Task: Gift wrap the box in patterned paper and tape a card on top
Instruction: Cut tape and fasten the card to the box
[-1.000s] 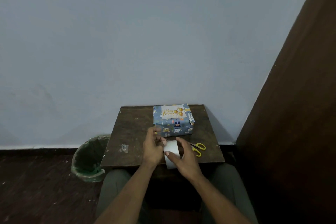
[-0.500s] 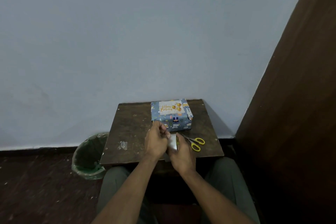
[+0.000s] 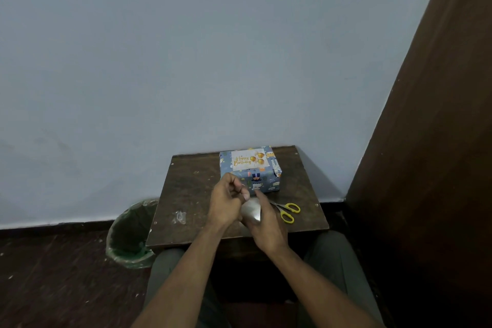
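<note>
1. The box wrapped in blue patterned paper (image 3: 250,171) stands at the far side of the small dark wooden table (image 3: 191,194), with the white card (image 3: 248,160) lying on its top.
2. The right hand (image 3: 267,224) grips the white roll of tape (image 3: 251,212); the left hand (image 3: 226,201) has its fingers curled and seems to pinch the tape end, though this is too small to confirm.
3. To do this well, I think one should pull a short strip straight, keeping it from folding on itself, and cut it with the yellow-handled scissors (image 3: 287,211) lying just beside the right hand.
4. The card reads "Happy Birthday" in gold letters.
</note>
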